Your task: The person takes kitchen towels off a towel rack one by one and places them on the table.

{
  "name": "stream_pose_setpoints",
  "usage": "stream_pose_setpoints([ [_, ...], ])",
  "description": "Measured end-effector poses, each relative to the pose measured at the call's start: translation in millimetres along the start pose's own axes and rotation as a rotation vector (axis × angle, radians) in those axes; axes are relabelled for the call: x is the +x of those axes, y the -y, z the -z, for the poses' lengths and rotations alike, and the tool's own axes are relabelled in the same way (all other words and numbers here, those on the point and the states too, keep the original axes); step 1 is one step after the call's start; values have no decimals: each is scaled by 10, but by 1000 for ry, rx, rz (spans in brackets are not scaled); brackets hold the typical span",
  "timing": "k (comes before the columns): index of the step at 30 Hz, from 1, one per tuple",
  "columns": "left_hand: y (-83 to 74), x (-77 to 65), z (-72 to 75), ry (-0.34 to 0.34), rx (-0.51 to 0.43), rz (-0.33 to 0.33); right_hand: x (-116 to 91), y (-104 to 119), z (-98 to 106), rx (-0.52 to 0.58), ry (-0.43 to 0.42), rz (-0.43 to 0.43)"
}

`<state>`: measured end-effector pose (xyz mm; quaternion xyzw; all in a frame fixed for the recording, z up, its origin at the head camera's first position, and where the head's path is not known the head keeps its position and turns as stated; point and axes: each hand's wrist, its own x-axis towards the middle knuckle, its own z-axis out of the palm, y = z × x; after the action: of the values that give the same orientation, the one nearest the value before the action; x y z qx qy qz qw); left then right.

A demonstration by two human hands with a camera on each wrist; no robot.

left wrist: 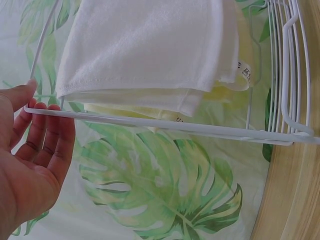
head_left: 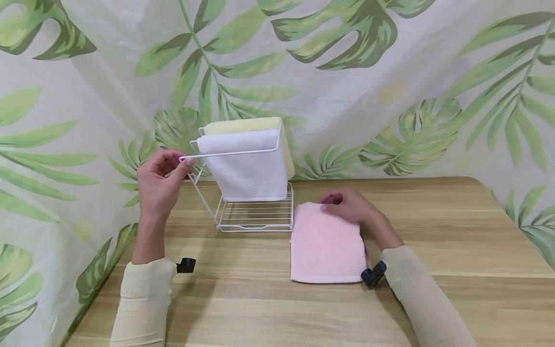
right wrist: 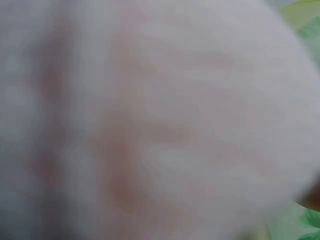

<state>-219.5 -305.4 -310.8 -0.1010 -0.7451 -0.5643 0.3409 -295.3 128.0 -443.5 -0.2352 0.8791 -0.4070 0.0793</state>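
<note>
On the left, our left hand (head_left: 161, 182) pinches the rack (head_left: 234, 153) at a top corner, thumb against the fingers. On its rails we have the yellow towel (head_left: 243, 126) hanging behind the white towel (head_left: 244, 168). Just right of the rack's base, we hold the pink towel (head_left: 327, 246) above or against the bench (head_left: 455, 226), we cannot tell which; our right hand (head_left: 350, 207) pinches its upper edge, thumb in front.

Leaf-print backdrop (head_left: 334, 103) behind wood-grain table (head_left: 438, 217)
</note>
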Motion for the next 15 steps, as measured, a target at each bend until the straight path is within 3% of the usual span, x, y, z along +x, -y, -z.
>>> stream_pose_setpoints([
  [8, -16, -2, 5, 5, 2, 8, -113, 165, 308, 31, -76, 77],
  [15, -8, -14, 16, -1, 16, 0, -198, 402, 429, 21, -129, 127],
])
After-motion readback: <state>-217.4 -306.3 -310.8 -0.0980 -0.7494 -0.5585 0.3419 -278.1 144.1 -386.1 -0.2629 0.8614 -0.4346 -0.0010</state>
